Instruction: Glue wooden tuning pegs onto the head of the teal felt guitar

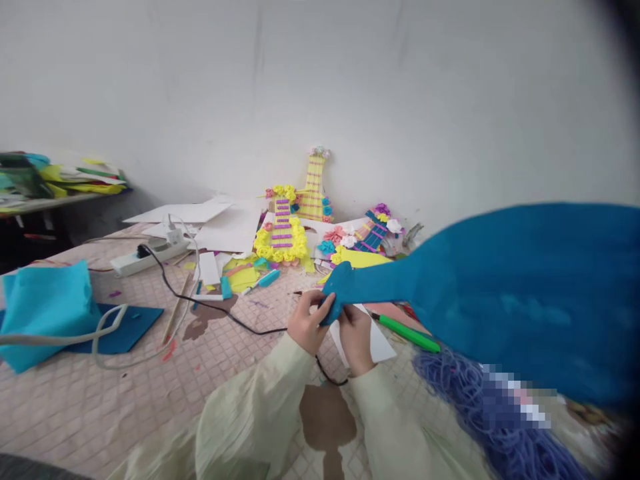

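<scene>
A large blue guitar-shaped cutout [500, 287] is held up over the table, its wide body reaching to the right edge and its narrow head toward the middle. My left hand [309, 321] is closed on the head end, with thumb and fingers pinching its edge. My right hand [357, 337] is just below the neck, its fingers curled against the underside; the fingertips are partly hidden behind the cutout. A white paper piece [383, 343] lies beneath my right hand. Close by is a green glue gun or cutter-like tool [407, 332], partly covered by the blue body.
Decorated paper guitars [283, 230] stand against the wall amid paper scraps [243, 277]. A power strip [150, 257] with a black cable [215, 307] lies left of centre. Turquoise fabric [47, 307] is at far left, and tangled purple cord [480, 400] at right.
</scene>
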Available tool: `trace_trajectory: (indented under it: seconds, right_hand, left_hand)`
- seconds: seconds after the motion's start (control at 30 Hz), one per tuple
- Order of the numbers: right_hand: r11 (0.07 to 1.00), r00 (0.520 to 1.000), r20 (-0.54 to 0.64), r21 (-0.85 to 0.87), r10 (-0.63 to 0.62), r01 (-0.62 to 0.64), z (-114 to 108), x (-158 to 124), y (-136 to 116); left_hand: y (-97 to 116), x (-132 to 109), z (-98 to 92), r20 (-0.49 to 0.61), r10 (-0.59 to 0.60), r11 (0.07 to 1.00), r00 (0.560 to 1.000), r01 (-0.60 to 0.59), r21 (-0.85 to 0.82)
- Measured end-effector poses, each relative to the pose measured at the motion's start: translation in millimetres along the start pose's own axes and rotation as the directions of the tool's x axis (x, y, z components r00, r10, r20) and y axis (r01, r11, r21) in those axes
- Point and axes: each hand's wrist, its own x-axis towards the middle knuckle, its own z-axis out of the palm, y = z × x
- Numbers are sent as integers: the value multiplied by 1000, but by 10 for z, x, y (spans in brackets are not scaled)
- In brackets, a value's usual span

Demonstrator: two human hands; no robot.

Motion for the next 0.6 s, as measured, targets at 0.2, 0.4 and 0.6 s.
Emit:
trace_trajectory:
  seconds: [0.2, 0.4, 0.6]
  right_hand:
    - [995, 1000, -29, 103, -4, 7, 19, -12, 107]
    - [991, 999, -38, 132, -10, 15, -30, -15, 174]
    - [994, 991, -68, -3, -112, 112, -120, -38, 142]
  left_hand:
    - [103, -11, -2, -90, 114, 991, 989, -107, 81]
    - [178, -24, -56, -34, 131, 984, 991, -126, 122]
    - [170, -32, -65, -8, 142, 985, 990, -141, 103]
